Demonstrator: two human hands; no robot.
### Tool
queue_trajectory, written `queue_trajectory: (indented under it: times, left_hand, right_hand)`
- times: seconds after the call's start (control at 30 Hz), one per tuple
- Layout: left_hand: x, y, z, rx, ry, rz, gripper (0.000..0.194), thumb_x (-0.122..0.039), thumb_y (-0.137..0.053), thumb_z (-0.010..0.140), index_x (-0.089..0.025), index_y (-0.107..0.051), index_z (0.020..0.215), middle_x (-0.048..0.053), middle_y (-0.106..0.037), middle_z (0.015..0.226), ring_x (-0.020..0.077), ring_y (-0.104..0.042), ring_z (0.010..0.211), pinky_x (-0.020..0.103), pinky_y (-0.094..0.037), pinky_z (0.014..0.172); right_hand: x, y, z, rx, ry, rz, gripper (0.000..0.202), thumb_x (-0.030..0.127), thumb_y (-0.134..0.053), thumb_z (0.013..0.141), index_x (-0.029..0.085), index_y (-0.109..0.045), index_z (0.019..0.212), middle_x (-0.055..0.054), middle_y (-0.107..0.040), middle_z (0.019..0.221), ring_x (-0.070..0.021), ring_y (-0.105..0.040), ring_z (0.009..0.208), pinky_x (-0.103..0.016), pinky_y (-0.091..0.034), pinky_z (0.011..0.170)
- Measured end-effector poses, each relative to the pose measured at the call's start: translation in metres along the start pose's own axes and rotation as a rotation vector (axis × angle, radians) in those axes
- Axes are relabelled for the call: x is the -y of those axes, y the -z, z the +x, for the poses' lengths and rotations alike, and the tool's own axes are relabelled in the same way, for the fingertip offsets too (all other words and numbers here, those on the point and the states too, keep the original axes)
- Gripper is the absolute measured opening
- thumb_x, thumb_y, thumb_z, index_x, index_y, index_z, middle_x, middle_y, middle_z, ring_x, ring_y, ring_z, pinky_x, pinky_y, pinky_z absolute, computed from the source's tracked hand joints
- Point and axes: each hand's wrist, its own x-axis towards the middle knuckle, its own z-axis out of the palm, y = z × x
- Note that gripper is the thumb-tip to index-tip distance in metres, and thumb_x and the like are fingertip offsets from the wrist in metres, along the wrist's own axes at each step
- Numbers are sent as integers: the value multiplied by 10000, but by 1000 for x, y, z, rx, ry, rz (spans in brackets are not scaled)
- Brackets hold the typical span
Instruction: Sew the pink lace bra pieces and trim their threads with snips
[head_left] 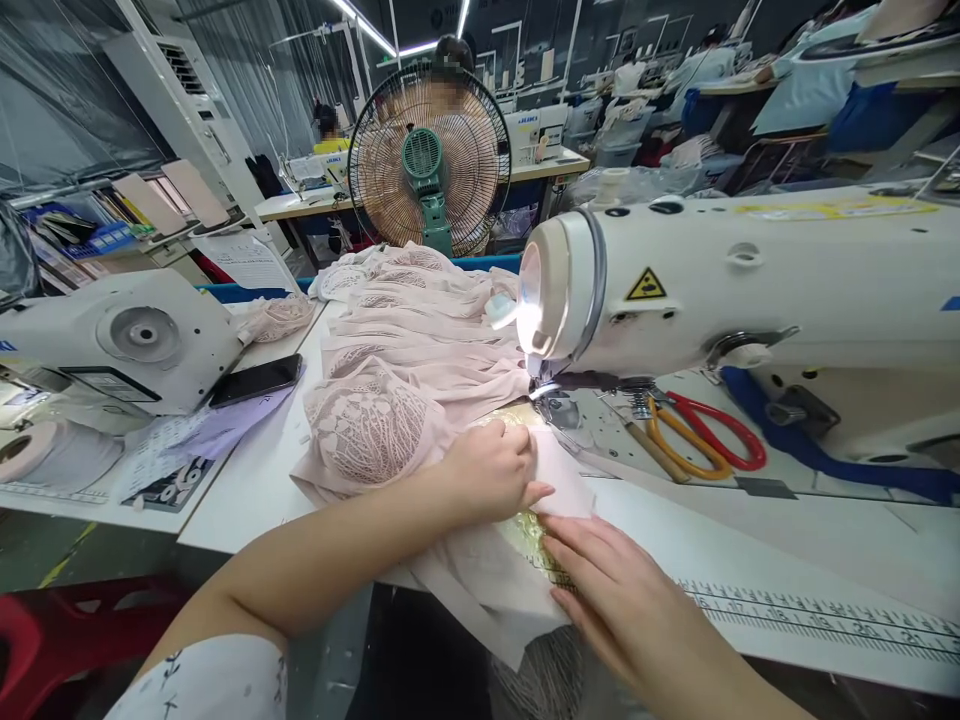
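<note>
My left hand (491,468) is closed on the pale pink fabric (559,470), just in front of the sewing machine's (562,290) needle area. Its fingers are curled, with the thumb pointing right. My right hand (600,575) lies with fingers stretched out on the fabric's lower edge, beside a shiny yellow-green patch (532,545). A pile of pink lace garments (367,425) spreads left of and behind the needle, and part of the cloth hangs over the table's front edge.
Orange-handled scissors (686,445) and red-handled scissors (739,430) lie under the machine arm. A phone (257,381) rests on papers at left, near a second machine (135,335). A fan (429,160) stands behind the pile. A printed ruler (817,620) runs along the front edge.
</note>
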Motion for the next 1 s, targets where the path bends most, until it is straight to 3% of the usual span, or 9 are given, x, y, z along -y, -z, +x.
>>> queue_trajectory:
  times: [0.13, 0.37, 0.6, 1.0]
  left_hand:
    - [1, 4, 7, 46, 176, -77, 572, -550, -347, 945, -96, -652, 1113, 132, -620, 985, 226, -555, 850, 345, -397, 698]
    - [6, 8, 16, 62, 268, -142, 526, -550, -377, 932, -131, -648, 1099, 127, -610, 1034, 255, -568, 939, 355, -425, 721]
    - [16, 10, 22, 114, 279, -141, 575, -548, -320, 944, -129, -591, 1230, 164, -590, 1195, 296, -561, 1042, 401, -461, 814]
    - [22, 7, 27, 93, 268, -188, 580, -544, -332, 940, -120, -605, 1225, 184, -590, 1233, 327, -541, 1120, 436, -475, 854]
  right_hand:
    - [2, -2, 4, -29, 13, -2, 252, 201, -458, 908, 130, -614, 1093, -151, -672, 1129, -268, -636, 1044, -455, -549, 888]
    - [2, -6, 14, 12, 4, 29, 268, 172, -433, 904, 108, -610, 1095, -183, -666, 1132, -282, -634, 1053, -458, -584, 842]
    - [-4, -9, 21, 21, -13, 54, 255, 160, -449, 898, 106, -604, 1093, -188, -655, 1138, -282, -623, 1060, -453, -584, 843]
    - [-6, -10, 27, -8, -13, 44, 246, 150, -445, 891, 105, -609, 1069, -187, -661, 1121, -272, -623, 1053, -438, -583, 831]
